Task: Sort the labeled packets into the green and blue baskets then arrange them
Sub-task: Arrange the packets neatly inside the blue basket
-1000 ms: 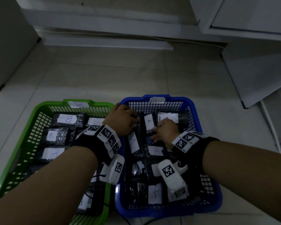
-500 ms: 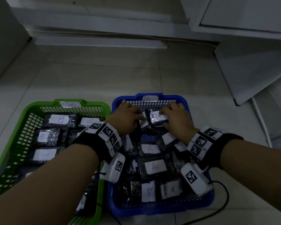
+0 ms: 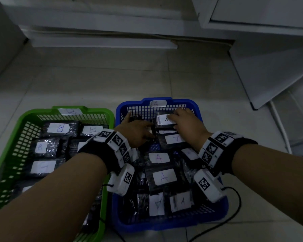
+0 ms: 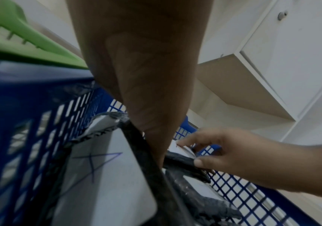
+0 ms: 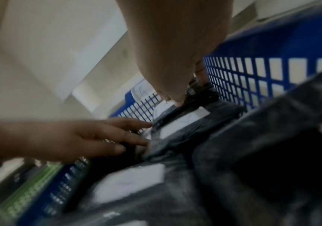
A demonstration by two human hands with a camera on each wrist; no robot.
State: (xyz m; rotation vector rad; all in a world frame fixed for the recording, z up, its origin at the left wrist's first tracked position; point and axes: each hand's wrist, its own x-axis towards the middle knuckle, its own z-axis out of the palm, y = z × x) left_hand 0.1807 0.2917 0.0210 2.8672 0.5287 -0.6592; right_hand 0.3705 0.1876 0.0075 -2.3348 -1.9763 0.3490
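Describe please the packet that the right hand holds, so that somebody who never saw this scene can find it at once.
Start at the blue basket, the right one of the two baskets. At its far wall, just below the basket's own A tag, the right hand pinches one black packet. Unlike the other A packets, it is lifted above the pile.

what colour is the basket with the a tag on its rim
Blue. The basket shows best in the head view.
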